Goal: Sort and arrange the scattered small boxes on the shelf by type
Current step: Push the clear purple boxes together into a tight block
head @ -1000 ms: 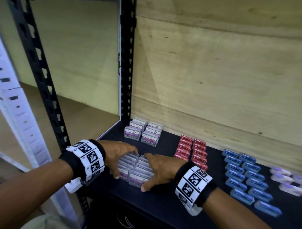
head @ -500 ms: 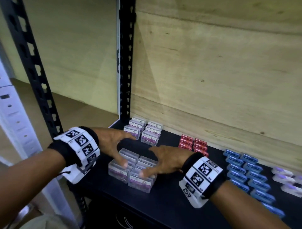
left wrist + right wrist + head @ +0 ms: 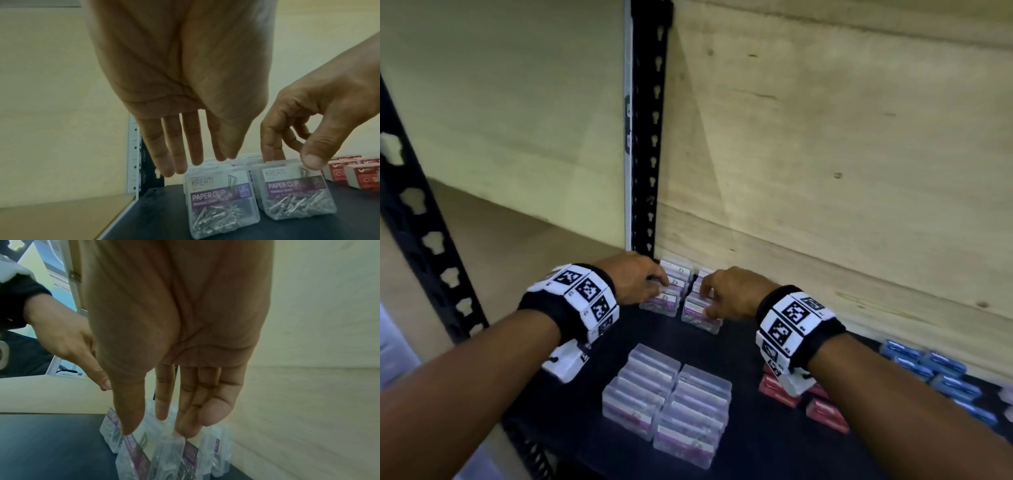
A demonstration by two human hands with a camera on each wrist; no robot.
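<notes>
Head view: locate the rear block of paper clip boxes (image 3: pixel 666 301) at the back left corner of the black shelf (image 3: pixel 756 435), against the wooden back panel (image 3: pixel 825 171) and beside the black upright (image 3: pixel 649 137); locate the front block of paper clip boxes (image 3: pixel 667 401) nearer the shelf edge, well apart from the rear one. Note the red boxes (image 3: pixel 825 413) and blue boxes (image 3: pixel 928 366) grouped further right. Check the left hand (image 3: pixel 635 279) over the left column of the rear block: fingers (image 3: pixel 166 168) straight and close together, tips at the box tops, nothing gripped. Check the right hand (image 3: pixel 736 293) over the right column: narrow span, index finger (image 3: pixel 273 151) behind the top edge of the front box and thumb (image 3: pixel 312 162) at its front edge; treat actual squeeze as not determinable from these views. Expect each box to be light, rigid clear plastic with smooth walls, hence likely slippery and prone to tipping when stood on edge; expect loose metal clips inside to shift and rattle. Take hold across the two broad faces near the top edge, or press flat palms against the outer sides of a whole column and slide it as one. Avoid pinching a single corner. Keep pressure even to prevent a row from fanning or toppling.
</notes>
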